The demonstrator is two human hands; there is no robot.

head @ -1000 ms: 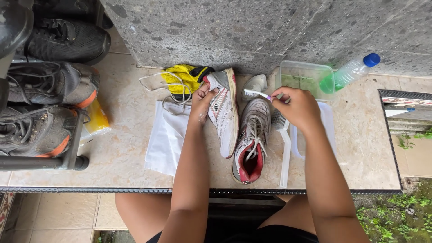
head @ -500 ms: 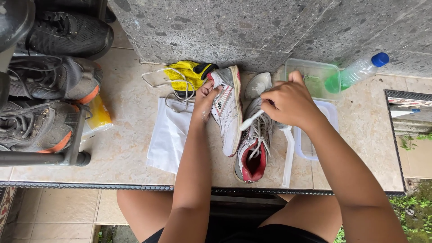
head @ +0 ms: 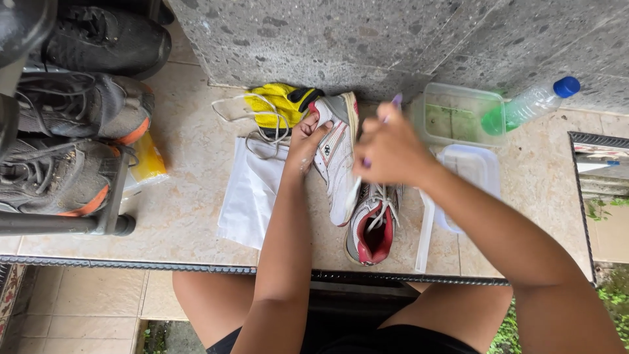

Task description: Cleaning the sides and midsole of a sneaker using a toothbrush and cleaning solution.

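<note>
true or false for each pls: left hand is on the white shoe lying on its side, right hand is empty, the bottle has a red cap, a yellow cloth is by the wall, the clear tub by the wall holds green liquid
1. The left hand grips the white shoe that lies on its side. True.
2. The right hand is empty. False: it holds a toothbrush with its bristle end at the shoe.
3. The bottle has a red cap. False: the cap is blue.
4. A yellow cloth lies by the stone wall. True.
5. The clear tub holds some green liquid. True.
</note>
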